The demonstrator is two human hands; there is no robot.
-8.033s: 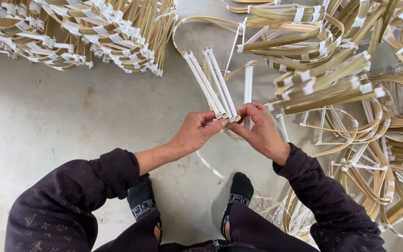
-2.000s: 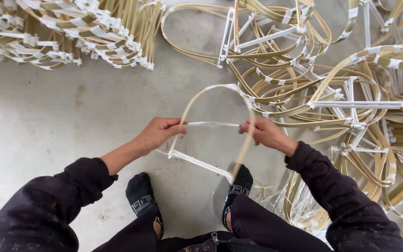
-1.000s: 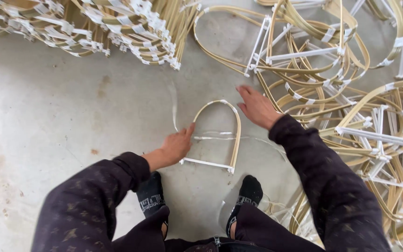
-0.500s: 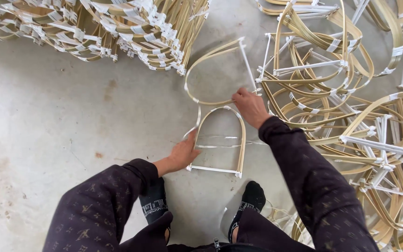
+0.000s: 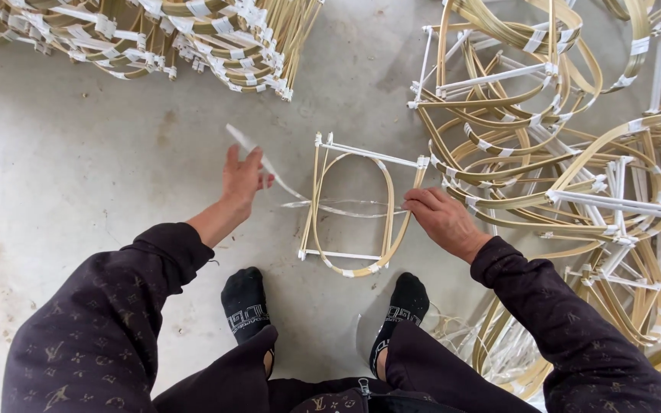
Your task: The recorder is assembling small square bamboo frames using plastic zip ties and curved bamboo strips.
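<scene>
Two arched bamboo frames with white taped joints lie overlapped on the concrete floor in front of me, forming an oval. My right hand grips the right edge of the frames where the strips meet. My left hand is raised to the left of the frames and pinches a clear strip of tape. The tape runs from that hand across the frames toward my right hand.
A stack of finished bamboo frames lies at the top left. A loose heap of arched frames fills the right side. My feet in black socks rest just below the frames. More strips lie by my right leg.
A second arched frame has been drawn over the first one. My left hand left the frame's lower left edge and rose to the left, pulling out a strip of tape.
</scene>
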